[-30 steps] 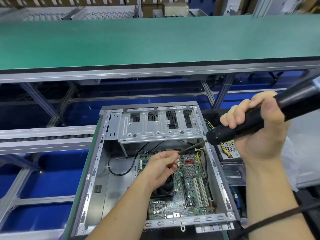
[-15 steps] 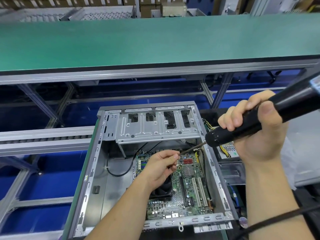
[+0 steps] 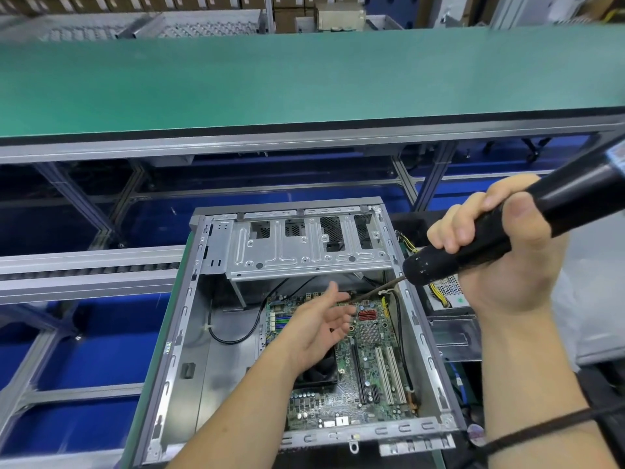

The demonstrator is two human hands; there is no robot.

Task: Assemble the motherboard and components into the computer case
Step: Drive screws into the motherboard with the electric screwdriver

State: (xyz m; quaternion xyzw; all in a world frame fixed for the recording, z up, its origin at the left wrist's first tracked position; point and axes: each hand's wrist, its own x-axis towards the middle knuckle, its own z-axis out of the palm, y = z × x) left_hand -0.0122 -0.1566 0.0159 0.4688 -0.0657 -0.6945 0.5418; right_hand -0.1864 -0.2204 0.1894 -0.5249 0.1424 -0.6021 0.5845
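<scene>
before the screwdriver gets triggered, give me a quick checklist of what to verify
1. Right hand grips electric screwdriver firmly: ok.
2. Bit tip seated on a screw: cannot tell, left hand hides it.
3. Left hand fingers clear of the bit: not ok, open right beside it.
4. Motherboard lying flat in computer case: ok.
5. Black cable clear of the bit: ok.

We can read no text: the small labels on the motherboard [image 3: 355, 377] and the screwdriver [image 3: 507, 238] are too blurred.
</scene>
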